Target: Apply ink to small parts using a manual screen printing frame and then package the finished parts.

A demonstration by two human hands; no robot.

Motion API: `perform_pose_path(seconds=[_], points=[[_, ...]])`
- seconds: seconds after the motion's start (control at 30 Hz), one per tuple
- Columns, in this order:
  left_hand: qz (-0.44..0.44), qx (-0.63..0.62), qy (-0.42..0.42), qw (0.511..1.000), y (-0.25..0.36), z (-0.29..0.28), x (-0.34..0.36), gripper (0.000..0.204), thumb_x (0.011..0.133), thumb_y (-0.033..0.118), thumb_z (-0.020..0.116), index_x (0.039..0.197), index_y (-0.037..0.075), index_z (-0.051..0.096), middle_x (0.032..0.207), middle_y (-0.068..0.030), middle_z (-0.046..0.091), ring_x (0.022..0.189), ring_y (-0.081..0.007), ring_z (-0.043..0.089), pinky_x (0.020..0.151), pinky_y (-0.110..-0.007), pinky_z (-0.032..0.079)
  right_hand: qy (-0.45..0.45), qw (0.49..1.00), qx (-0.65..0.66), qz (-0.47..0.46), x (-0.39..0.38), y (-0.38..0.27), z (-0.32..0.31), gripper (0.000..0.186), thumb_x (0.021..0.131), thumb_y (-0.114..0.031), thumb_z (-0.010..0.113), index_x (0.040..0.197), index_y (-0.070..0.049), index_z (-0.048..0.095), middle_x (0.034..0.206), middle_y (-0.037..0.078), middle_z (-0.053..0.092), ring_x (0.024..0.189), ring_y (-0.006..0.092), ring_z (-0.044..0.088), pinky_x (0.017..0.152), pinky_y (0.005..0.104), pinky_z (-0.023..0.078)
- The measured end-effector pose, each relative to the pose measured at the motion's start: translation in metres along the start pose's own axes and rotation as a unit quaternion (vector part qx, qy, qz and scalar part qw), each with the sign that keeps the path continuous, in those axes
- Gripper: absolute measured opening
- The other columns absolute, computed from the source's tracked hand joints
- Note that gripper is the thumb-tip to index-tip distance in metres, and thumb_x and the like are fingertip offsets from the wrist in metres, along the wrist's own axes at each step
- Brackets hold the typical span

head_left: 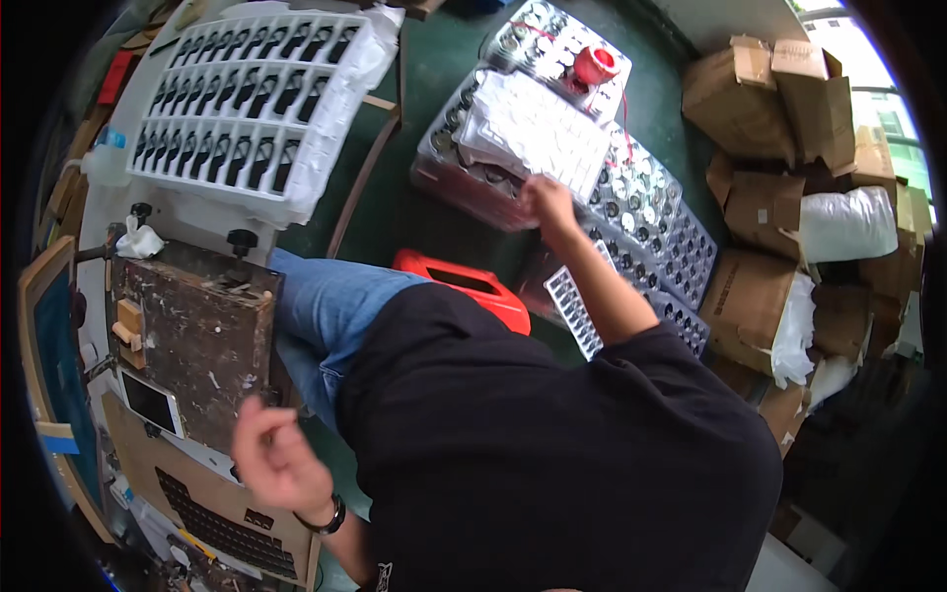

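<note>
My right hand (548, 203) reaches out to a white plastic tray (538, 133) lying on a stack of clear trays. Its fingers are closed at the tray's near edge; the exact grip is small and blurred. Round, dark-centred parts fill the clear trays (641, 192) beneath and beside it. My left hand (281, 459), a dark band at its wrist, is raised beside a stained brown board (197, 345). Motion blurs it, but the fingers look loosely curled and apart, with nothing visible in them. A white compartment tray (237, 109) with rows of black pieces stands at the upper left.
A phone (151, 403) lies by the brown board, near a wooden-framed screen (64, 385). An orange-red plastic stool (469, 286) is beside my legs. On the stack sits a red round object (596, 65). Cardboard boxes (750, 306) line the right side.
</note>
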State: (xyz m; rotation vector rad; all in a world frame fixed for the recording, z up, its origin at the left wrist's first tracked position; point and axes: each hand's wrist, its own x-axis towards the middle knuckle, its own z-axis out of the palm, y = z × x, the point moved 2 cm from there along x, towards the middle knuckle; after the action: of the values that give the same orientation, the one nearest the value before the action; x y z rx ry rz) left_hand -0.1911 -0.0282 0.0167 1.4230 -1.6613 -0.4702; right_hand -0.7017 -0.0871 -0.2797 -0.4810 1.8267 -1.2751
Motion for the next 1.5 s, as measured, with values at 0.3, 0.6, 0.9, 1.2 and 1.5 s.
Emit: perform_pose_path(seconds=[0.3,0.6,0.9,1.2,1.5], points=[[0.036,-0.023,-0.28,0.959,0.029,0.112,0.043,0.034,0.091,0.006,0.076,0.124,-0.001,0.075,0.095,-0.0092,0.073,0.076,-0.0226,0.062,0.077,-0.037,0.053,0.179,0.963,-0.202,0.014,0.1,0.004,-0.089,0.051,0.096,-0.035,0.079,0.126,0.005,0.069,0.107,0.021,0.073,0.083,0.0233,0.072,0.071,0.0323,0.057],[0.131,-0.006,-0.425,0.896,0.019,0.21,0.071,0.035,0.091,0.011,0.076,0.125,0.004,0.073,0.103,-0.0068,0.072,0.085,-0.0263,0.065,0.086,-0.038,0.052,0.198,0.89,-0.409,-0.037,0.14,-0.001,-0.056,0.063,0.091,-0.048,0.084,0.12,0.006,0.071,0.105,0.022,0.075,0.085,0.031,0.074,0.08,0.0391,0.061],[0.115,-0.033,-0.474,0.872,0.0,0.254,0.077,0.035,0.092,0.013,0.076,0.125,0.003,0.072,0.105,-0.0075,0.071,0.087,-0.0272,0.065,0.088,-0.038,0.052,0.124,0.906,-0.404,-0.015,0.158,-0.019,-0.032,0.046,0.095,-0.041,0.079,0.103,0.004,0.076,0.089,0.016,0.075,0.08,0.028,0.072,0.077,0.0367,0.059],[-0.155,-0.211,-0.452,0.853,-0.042,0.325,0.081,0.039,0.097,0.016,0.076,0.132,0.001,0.068,0.117,-0.0091,0.073,0.098,-0.0244,0.069,0.09,-0.034,0.054,-0.001,0.943,-0.244,-0.224,0.044,-0.074,0.036,0.011,0.094,-0.009,0.078,0.1,-0.001,0.074,0.084,0.006,0.069,0.072,0.017,0.061,0.066,0.0303,0.051],[-0.428,-0.379,-0.247,0.782,-0.073,0.361,0.059,0.041,0.105,0.019,0.07,0.137,-0.006,0.062,0.123,-0.0137,0.072,0.102,-0.0145,0.068,0.088,-0.025,0.055,-0.207,0.825,-0.273,-0.45,-0.062,-0.09,0.12,0.025,0.08,-0.003,0.078,0.103,-0.007,0.07,0.125,0.014,0.065,0.101,0.0335,0.066,0.086,0.0419,0.055]])
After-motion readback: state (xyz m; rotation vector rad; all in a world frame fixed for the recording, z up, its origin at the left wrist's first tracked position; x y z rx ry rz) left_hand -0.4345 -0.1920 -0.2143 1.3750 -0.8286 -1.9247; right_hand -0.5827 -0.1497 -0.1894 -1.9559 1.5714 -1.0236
